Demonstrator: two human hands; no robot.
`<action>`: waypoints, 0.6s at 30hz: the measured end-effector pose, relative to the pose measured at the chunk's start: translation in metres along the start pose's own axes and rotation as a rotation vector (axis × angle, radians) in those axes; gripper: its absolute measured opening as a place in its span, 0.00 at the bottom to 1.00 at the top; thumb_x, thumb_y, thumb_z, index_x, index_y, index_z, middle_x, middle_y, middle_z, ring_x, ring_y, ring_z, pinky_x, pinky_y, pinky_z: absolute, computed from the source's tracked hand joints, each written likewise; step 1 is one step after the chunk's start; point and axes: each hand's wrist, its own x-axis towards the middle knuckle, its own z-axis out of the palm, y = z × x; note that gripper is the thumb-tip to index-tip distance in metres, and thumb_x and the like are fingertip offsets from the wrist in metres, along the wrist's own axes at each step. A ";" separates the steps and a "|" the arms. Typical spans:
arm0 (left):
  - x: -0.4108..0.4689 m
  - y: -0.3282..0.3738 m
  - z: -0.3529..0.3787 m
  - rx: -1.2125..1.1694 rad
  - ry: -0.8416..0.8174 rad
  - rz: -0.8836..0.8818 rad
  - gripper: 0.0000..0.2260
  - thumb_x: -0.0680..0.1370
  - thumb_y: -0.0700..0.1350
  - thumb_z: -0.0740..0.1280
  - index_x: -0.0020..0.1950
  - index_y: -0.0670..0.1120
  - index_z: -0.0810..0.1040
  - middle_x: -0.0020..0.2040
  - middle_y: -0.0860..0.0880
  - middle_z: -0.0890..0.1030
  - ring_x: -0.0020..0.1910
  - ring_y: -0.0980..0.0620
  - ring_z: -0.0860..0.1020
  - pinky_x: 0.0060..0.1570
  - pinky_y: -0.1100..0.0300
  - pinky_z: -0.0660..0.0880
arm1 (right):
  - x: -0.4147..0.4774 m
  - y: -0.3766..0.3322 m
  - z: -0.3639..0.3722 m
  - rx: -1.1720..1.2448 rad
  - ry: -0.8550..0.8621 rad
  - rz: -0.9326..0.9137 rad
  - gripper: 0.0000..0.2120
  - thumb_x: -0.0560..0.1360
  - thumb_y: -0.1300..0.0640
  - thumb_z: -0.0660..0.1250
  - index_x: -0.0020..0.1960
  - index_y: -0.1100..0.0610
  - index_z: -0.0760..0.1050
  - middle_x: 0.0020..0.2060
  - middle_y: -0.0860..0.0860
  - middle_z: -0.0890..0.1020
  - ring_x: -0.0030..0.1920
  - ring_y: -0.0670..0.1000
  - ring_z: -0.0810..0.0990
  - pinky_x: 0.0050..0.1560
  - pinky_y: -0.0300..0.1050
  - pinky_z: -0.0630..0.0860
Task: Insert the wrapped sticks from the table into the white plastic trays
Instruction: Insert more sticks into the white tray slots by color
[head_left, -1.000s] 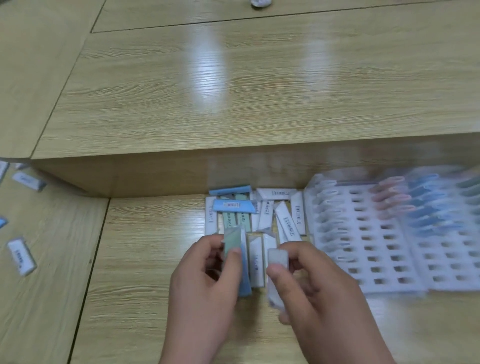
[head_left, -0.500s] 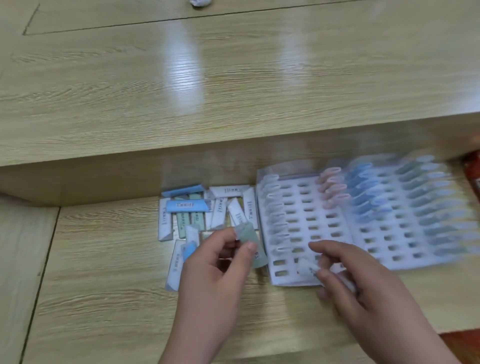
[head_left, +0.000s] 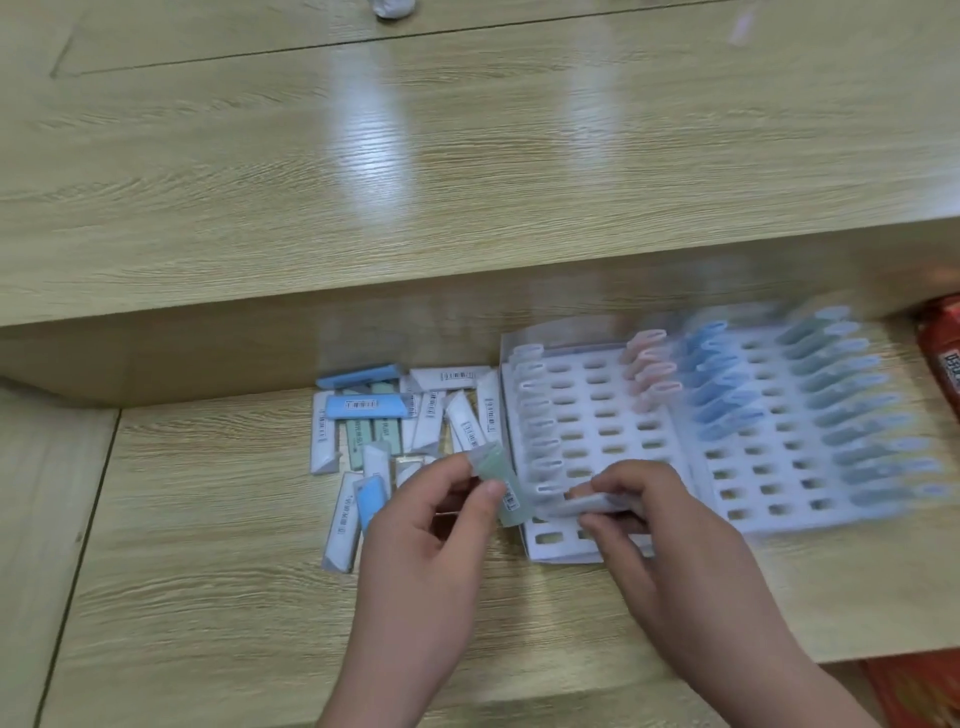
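the left hand (head_left: 431, 525) pinches a pale green wrapped stick (head_left: 501, 488), its grip narrow around it, just left of the left white tray (head_left: 587, 415). the right hand (head_left: 660, 530) has its grip curled round a whitish wrapped stick (head_left: 587, 505), held over that tray's near-left rows. the loose pile of wrapped sticks (head_left: 405, 415) lies on the worktop (head_left: 208, 519) just left of the tray. a second tray (head_left: 769, 467), just beside on the right, carries blue and green sticks, blurred.
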 end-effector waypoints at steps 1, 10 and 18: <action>0.000 -0.001 0.001 0.000 0.003 -0.006 0.09 0.78 0.44 0.69 0.50 0.59 0.84 0.46 0.55 0.85 0.47 0.56 0.83 0.44 0.68 0.77 | 0.002 -0.001 0.001 -0.053 0.014 -0.055 0.11 0.74 0.47 0.66 0.55 0.41 0.70 0.42 0.35 0.80 0.48 0.41 0.79 0.37 0.29 0.72; -0.006 -0.005 0.004 -0.019 0.030 0.031 0.13 0.78 0.43 0.70 0.52 0.63 0.84 0.49 0.57 0.86 0.50 0.58 0.83 0.46 0.70 0.76 | -0.004 0.017 0.021 -0.184 0.155 -0.469 0.21 0.75 0.65 0.69 0.66 0.50 0.77 0.52 0.45 0.84 0.42 0.51 0.81 0.36 0.45 0.78; -0.012 0.000 -0.005 0.046 0.083 0.118 0.06 0.74 0.54 0.71 0.50 0.61 0.84 0.46 0.53 0.85 0.45 0.53 0.83 0.47 0.53 0.81 | -0.007 0.005 0.024 -0.181 0.207 -0.344 0.18 0.79 0.54 0.63 0.68 0.50 0.77 0.51 0.46 0.81 0.45 0.48 0.77 0.36 0.43 0.76</action>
